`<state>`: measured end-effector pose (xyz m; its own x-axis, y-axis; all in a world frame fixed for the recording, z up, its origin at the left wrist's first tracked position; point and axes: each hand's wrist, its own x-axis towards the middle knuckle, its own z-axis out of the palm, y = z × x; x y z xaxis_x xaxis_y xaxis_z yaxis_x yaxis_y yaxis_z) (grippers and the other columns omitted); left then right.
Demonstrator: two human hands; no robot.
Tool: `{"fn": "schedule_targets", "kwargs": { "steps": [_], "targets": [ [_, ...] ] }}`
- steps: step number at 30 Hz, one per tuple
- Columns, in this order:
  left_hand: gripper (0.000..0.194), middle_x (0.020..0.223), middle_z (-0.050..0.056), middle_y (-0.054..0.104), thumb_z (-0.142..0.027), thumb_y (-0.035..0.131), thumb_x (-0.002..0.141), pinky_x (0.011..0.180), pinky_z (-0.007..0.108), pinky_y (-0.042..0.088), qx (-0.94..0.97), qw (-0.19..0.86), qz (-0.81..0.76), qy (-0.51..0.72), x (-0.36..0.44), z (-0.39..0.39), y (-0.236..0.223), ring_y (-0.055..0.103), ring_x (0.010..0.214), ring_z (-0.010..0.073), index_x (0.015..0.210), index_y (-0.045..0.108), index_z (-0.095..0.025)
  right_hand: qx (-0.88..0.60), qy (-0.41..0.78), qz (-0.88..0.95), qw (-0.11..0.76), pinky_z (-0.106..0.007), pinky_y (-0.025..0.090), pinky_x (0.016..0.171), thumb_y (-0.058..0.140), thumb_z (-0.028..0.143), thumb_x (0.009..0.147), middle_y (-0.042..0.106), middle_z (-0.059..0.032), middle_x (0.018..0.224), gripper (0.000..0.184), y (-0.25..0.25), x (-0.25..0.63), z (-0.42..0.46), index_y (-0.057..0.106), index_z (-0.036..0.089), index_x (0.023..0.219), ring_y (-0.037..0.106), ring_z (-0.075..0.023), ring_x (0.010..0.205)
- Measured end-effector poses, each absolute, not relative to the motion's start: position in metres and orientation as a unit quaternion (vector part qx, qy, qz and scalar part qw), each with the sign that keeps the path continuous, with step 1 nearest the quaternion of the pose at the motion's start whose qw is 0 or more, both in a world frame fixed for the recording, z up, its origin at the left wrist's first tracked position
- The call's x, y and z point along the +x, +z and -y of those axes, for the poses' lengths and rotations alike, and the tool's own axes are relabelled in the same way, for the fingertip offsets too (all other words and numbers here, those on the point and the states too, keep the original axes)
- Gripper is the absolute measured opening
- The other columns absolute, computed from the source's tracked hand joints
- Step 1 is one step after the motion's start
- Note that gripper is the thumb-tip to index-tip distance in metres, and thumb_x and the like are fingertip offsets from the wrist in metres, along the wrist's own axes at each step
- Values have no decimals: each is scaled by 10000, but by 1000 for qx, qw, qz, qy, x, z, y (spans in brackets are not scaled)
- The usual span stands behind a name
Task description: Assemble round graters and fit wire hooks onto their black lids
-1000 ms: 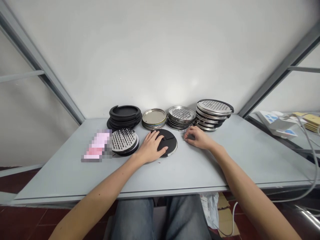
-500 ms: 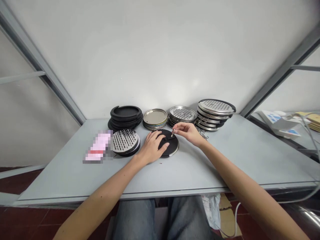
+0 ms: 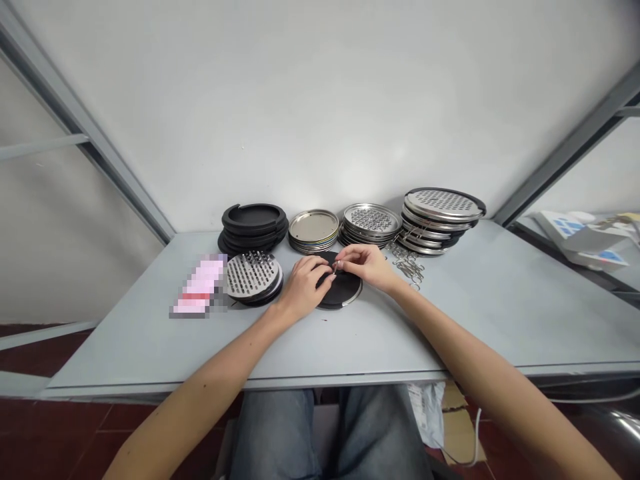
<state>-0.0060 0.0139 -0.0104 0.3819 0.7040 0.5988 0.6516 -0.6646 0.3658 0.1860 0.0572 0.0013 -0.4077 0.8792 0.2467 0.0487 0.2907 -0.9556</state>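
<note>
A round black disc (image 3: 340, 297) with a thin metal rim lies on the table in front of me. My left hand (image 3: 305, 285) rests over its left side, thumb and forefinger drawn together near the disc's middle. From the right, my right hand (image 3: 369, 267) pinches a small shiny metal piece (image 3: 335, 267) just above the disc; its exact kind is too small to make out. The tips of both hands meet at this piece. Close to my right hand lies a loose pile of thin metal hooks (image 3: 411, 268).
Left of the disc is a low stack topped by a perforated grater plate (image 3: 253, 275). Behind stand stacked black rings (image 3: 254, 223), plain metal discs (image 3: 314, 227), round grater plates (image 3: 373, 220) and rimmed graters (image 3: 443, 205). A blurred pink item (image 3: 200, 287) lies left.
My right hand has moved left with the metal piece, toward my left fingers. My left thumb and forefinger, spread before, have closed in around it. The view has shifted slightly.
</note>
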Motion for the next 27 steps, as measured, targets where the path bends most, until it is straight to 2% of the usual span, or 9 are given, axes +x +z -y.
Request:
{"fn": "schedule_targets", "kwargs": {
  "steps": [5, 9, 14, 18, 21, 27],
  "targets": [
    [142, 1079, 62, 633, -156, 514, 878, 960, 397, 457, 820, 33, -427, 379, -5, -12, -9, 552, 1074, 212, 899, 647, -199, -341, 434, 734, 395, -309, 528, 699, 716, 396, 720, 722, -59, 810, 260, 9, 189, -50, 689, 173, 852, 668, -189, 751],
    [131, 1061, 61, 634, -143, 521, 854, 946, 407, 465, 803, 30, -447, 393, -6, -12, -8, 565, 1044, 215, 851, 638, -201, -386, 311, 790, 362, -304, 498, 678, 647, 433, 763, 722, -58, 821, 285, 21, 214, -56, 710, 177, 873, 641, -192, 744],
    [122, 1055, 58, 632, -140, 523, 848, 945, 391, 465, 798, 29, -453, 397, -6, -11, -9, 566, 1040, 210, 840, 630, -198, -475, 266, 805, 234, -293, 485, 671, 586, 438, 792, 724, -42, 765, 290, 26, 265, -69, 722, 182, 797, 641, -194, 710],
    [116, 1056, 59, 634, -134, 528, 844, 941, 390, 465, 802, 30, -447, 394, -6, -11, -10, 568, 1029, 209, 841, 628, -193, -581, 158, 775, 189, -296, 463, 671, 585, 367, 785, 725, -39, 809, 227, 17, 289, -72, 716, 204, 874, 645, -206, 739],
    [118, 1058, 61, 634, -130, 526, 846, 940, 391, 463, 805, 31, -446, 390, -5, -11, -12, 568, 1028, 209, 842, 629, -189, -659, 58, 731, 167, -304, 436, 643, 576, 344, 781, 722, -71, 841, 304, 8, 292, -75, 691, 190, 1016, 645, -237, 768],
    [115, 1056, 55, 635, -135, 532, 844, 941, 393, 462, 806, 34, -444, 390, -5, -11, -12, 573, 1022, 207, 851, 627, -198, -696, 18, 710, 102, -317, 438, 655, 493, 338, 840, 710, -152, 981, 403, -5, 284, -78, 622, 165, 1181, 656, -292, 882]
  ]
}}
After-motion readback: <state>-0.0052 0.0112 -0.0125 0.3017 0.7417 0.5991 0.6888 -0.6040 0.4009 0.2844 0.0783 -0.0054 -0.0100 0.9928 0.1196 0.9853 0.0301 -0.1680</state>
